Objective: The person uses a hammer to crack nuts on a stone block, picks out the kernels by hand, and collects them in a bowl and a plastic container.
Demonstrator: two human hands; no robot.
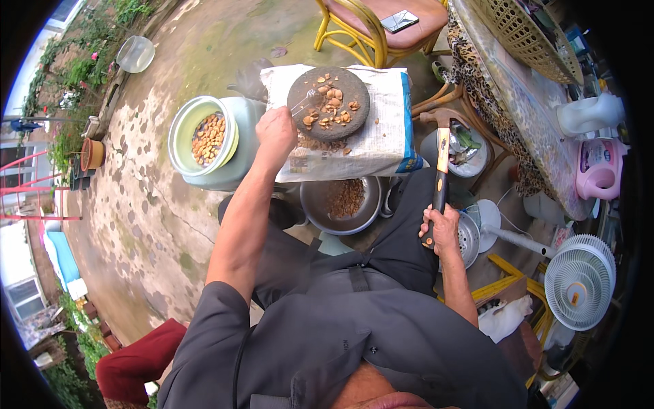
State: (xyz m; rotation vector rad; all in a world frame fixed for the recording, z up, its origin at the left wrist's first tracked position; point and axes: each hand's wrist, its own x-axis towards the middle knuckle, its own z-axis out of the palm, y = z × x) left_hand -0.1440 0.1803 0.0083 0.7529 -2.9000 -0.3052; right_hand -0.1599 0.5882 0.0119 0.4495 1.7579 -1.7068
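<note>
My left hand (277, 134) grips a metal fork (304, 100), whose tines are over a round dark stone slab (352, 82). Cracked brown shells and nuts (334, 98) lie scattered on the slab, which rests on a white woven sack (391, 128). In my right hand (442, 228) is a claw hammer (442, 168), held by its black grip with the head pointing away from me, to the right of the sack. Beside the left forearm, a pale green basin (177, 134) holds many whole nuts (209, 140). Below the sack, a metal bowl (312, 197) contains small brown pieces (346, 198).
A bucket (477, 166) with scraps stands at the right, near a cloth-covered table (526, 117). A white fan (580, 282) lies at lower right. A phone (399, 21) is on the yellow-framed chair (357, 10). A red-clothed leg (138, 363) shows at lower left.
</note>
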